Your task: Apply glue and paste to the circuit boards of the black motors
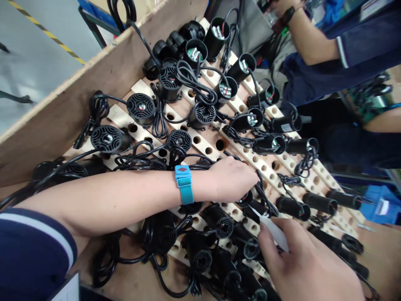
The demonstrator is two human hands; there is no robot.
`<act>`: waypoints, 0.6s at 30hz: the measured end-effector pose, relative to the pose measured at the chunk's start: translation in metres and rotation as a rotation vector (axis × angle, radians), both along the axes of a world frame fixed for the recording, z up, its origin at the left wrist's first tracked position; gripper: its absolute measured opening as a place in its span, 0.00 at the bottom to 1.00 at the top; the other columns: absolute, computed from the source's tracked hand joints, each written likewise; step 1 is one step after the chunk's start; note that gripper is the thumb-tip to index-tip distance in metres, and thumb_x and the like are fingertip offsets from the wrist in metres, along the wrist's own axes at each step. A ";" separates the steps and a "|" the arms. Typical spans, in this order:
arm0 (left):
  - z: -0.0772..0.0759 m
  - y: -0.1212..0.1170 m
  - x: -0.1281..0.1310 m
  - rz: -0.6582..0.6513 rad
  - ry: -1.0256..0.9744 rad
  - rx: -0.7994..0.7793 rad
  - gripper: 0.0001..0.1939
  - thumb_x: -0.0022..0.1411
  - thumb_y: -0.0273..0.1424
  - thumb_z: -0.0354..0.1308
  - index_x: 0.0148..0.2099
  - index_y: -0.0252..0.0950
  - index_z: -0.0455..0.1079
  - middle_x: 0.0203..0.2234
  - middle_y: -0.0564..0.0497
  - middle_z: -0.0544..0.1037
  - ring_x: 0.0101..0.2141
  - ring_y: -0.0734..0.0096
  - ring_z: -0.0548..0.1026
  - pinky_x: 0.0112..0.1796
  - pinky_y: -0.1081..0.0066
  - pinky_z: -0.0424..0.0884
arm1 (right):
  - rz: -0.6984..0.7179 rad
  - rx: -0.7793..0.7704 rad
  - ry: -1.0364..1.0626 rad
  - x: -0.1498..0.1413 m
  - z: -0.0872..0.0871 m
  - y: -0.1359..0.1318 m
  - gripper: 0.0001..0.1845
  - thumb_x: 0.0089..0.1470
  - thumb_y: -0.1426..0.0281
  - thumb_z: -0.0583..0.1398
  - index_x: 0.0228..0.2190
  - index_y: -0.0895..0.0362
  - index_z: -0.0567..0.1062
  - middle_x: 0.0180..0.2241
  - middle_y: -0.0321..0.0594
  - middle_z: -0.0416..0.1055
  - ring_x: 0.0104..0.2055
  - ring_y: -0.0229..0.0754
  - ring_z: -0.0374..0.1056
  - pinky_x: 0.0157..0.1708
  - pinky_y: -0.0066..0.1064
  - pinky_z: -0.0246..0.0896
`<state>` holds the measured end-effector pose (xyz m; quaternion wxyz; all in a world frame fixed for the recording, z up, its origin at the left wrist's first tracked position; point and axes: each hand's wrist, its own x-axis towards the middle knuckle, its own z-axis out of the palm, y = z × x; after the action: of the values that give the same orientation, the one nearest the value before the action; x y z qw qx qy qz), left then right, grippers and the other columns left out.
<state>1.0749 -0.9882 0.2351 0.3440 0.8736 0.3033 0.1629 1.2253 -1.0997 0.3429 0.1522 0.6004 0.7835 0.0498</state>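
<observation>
Our right hand [308, 259] grasps a white pointed tool [275, 232], its tip close to a black cylinder [257, 205] in the middle. Our left hand [233, 177] bends beside this cylinder; whether it grips something, we cannot tell. Around lie wooden strips [120, 118] with round holes.

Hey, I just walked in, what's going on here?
A person is working over a wooden crate. Their left hand, with a blue band at the wrist, is down at a black tube; its grip is hidden. Their right hand holds a white pointed tool, tip near that tube. Around them, other cabled tubes stand or lie among wooden strips with holes. Another person's arm shows beyond.
</observation>
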 end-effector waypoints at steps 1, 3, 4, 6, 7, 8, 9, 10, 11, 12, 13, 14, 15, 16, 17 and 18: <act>-0.001 0.000 0.000 0.003 -0.003 0.003 0.07 0.61 0.24 0.54 0.33 0.34 0.74 0.33 0.43 0.81 0.38 0.57 0.79 0.38 0.61 0.70 | 0.001 0.004 0.008 -0.001 0.000 0.000 0.16 0.65 0.59 0.49 0.32 0.54 0.70 0.19 0.38 0.66 0.22 0.47 0.67 0.23 0.35 0.50; -0.001 -0.001 -0.001 0.006 -0.019 0.016 0.08 0.61 0.24 0.54 0.33 0.34 0.74 0.33 0.44 0.81 0.38 0.58 0.79 0.38 0.62 0.70 | -0.023 0.014 0.022 -0.001 0.001 -0.001 0.16 0.65 0.58 0.50 0.32 0.54 0.70 0.20 0.38 0.68 0.22 0.47 0.67 0.23 0.35 0.51; -0.001 -0.001 -0.001 0.008 -0.023 0.023 0.08 0.62 0.24 0.53 0.33 0.35 0.74 0.33 0.45 0.80 0.38 0.59 0.79 0.37 0.62 0.70 | -0.042 0.016 0.034 0.000 0.002 -0.001 0.16 0.64 0.58 0.50 0.32 0.54 0.70 0.21 0.38 0.69 0.22 0.47 0.67 0.23 0.35 0.52; 0.000 -0.001 -0.001 0.007 -0.003 0.029 0.09 0.62 0.25 0.54 0.32 0.35 0.74 0.31 0.45 0.80 0.36 0.59 0.79 0.37 0.63 0.69 | -0.089 0.004 0.081 0.003 0.003 -0.004 0.15 0.64 0.57 0.51 0.32 0.53 0.70 0.22 0.38 0.71 0.23 0.46 0.69 0.22 0.34 0.54; 0.000 -0.001 -0.001 0.008 0.014 0.031 0.09 0.63 0.26 0.54 0.32 0.35 0.74 0.31 0.45 0.80 0.36 0.59 0.78 0.37 0.63 0.69 | -0.122 -0.003 0.114 0.004 0.004 -0.006 0.15 0.63 0.57 0.52 0.32 0.53 0.71 0.23 0.38 0.72 0.23 0.46 0.70 0.23 0.34 0.55; 0.000 -0.002 -0.001 0.012 0.030 0.035 0.09 0.63 0.27 0.54 0.32 0.35 0.74 0.31 0.45 0.80 0.36 0.59 0.78 0.37 0.63 0.70 | -0.157 -0.011 0.155 0.007 0.004 -0.008 0.14 0.63 0.57 0.53 0.33 0.52 0.71 0.24 0.38 0.73 0.24 0.46 0.70 0.23 0.33 0.56; 0.001 -0.002 -0.001 0.015 0.039 0.042 0.10 0.64 0.28 0.54 0.31 0.35 0.74 0.31 0.45 0.80 0.36 0.59 0.78 0.38 0.63 0.70 | -0.201 -0.013 0.198 0.009 0.004 -0.011 0.14 0.63 0.57 0.54 0.33 0.52 0.72 0.24 0.37 0.73 0.24 0.46 0.71 0.23 0.33 0.57; 0.000 -0.002 -0.001 0.017 0.042 0.052 0.10 0.64 0.29 0.54 0.31 0.35 0.74 0.31 0.46 0.81 0.36 0.60 0.78 0.39 0.63 0.70 | -0.251 -0.009 0.238 0.011 0.004 -0.015 0.14 0.62 0.57 0.54 0.33 0.52 0.72 0.25 0.37 0.74 0.24 0.45 0.71 0.23 0.33 0.59; 0.000 -0.002 -0.001 0.018 0.042 0.060 0.10 0.64 0.29 0.54 0.31 0.36 0.74 0.31 0.47 0.81 0.36 0.60 0.78 0.39 0.63 0.70 | -0.309 -0.003 0.278 0.013 0.002 -0.019 0.14 0.62 0.57 0.55 0.33 0.52 0.73 0.25 0.37 0.75 0.24 0.45 0.71 0.24 0.33 0.60; 0.000 -0.002 -0.001 0.019 0.042 0.065 0.11 0.64 0.29 0.54 0.31 0.36 0.75 0.30 0.47 0.81 0.36 0.61 0.78 0.40 0.63 0.70 | -0.369 0.011 0.318 0.016 0.001 -0.023 0.14 0.62 0.56 0.55 0.34 0.52 0.73 0.26 0.37 0.75 0.25 0.45 0.72 0.25 0.33 0.61; -0.001 -0.002 -0.001 0.020 0.045 0.064 0.11 0.65 0.30 0.54 0.32 0.36 0.75 0.30 0.48 0.81 0.36 0.61 0.78 0.40 0.64 0.70 | -0.429 0.025 0.359 0.018 -0.002 -0.028 0.14 0.62 0.56 0.55 0.34 0.52 0.74 0.26 0.36 0.75 0.25 0.45 0.72 0.26 0.33 0.62; -0.001 -0.002 -0.001 0.021 0.050 0.059 0.11 0.65 0.30 0.54 0.33 0.37 0.76 0.31 0.48 0.81 0.36 0.61 0.79 0.40 0.64 0.70 | -0.486 0.042 0.403 0.020 -0.005 -0.033 0.15 0.63 0.56 0.55 0.34 0.52 0.74 0.26 0.36 0.75 0.26 0.45 0.73 0.27 0.33 0.62; -0.001 -0.002 -0.002 0.022 0.055 0.052 0.11 0.65 0.31 0.54 0.34 0.37 0.77 0.31 0.49 0.81 0.36 0.61 0.79 0.40 0.64 0.70 | -0.535 0.060 0.449 0.022 -0.008 -0.038 0.16 0.63 0.55 0.55 0.35 0.52 0.75 0.26 0.36 0.75 0.27 0.45 0.73 0.28 0.33 0.63; -0.001 -0.002 -0.002 0.023 0.061 0.043 0.11 0.65 0.32 0.54 0.35 0.38 0.77 0.32 0.49 0.81 0.37 0.61 0.79 0.40 0.64 0.70 | -0.575 0.079 0.497 0.025 -0.011 -0.043 0.17 0.63 0.54 0.55 0.35 0.52 0.75 0.26 0.37 0.76 0.27 0.45 0.73 0.29 0.33 0.63; 0.000 -0.002 -0.002 0.022 0.067 0.034 0.10 0.65 0.32 0.55 0.36 0.38 0.78 0.33 0.49 0.82 0.37 0.61 0.79 0.41 0.64 0.70 | -0.610 0.097 0.544 0.027 -0.014 -0.048 0.18 0.62 0.53 0.55 0.36 0.52 0.75 0.26 0.37 0.76 0.28 0.45 0.73 0.30 0.33 0.64; 0.001 -0.002 -0.003 0.020 0.075 0.024 0.10 0.65 0.32 0.55 0.37 0.38 0.78 0.33 0.49 0.82 0.38 0.61 0.79 0.41 0.65 0.70 | -0.645 0.113 0.589 0.029 -0.017 -0.052 0.19 0.62 0.52 0.55 0.36 0.52 0.76 0.27 0.37 0.76 0.28 0.45 0.73 0.30 0.33 0.64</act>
<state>1.0723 -0.9902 0.2357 0.3202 0.8802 0.3225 0.1369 1.2538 -1.1518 0.3256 -0.1031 0.8103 0.5619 -0.1309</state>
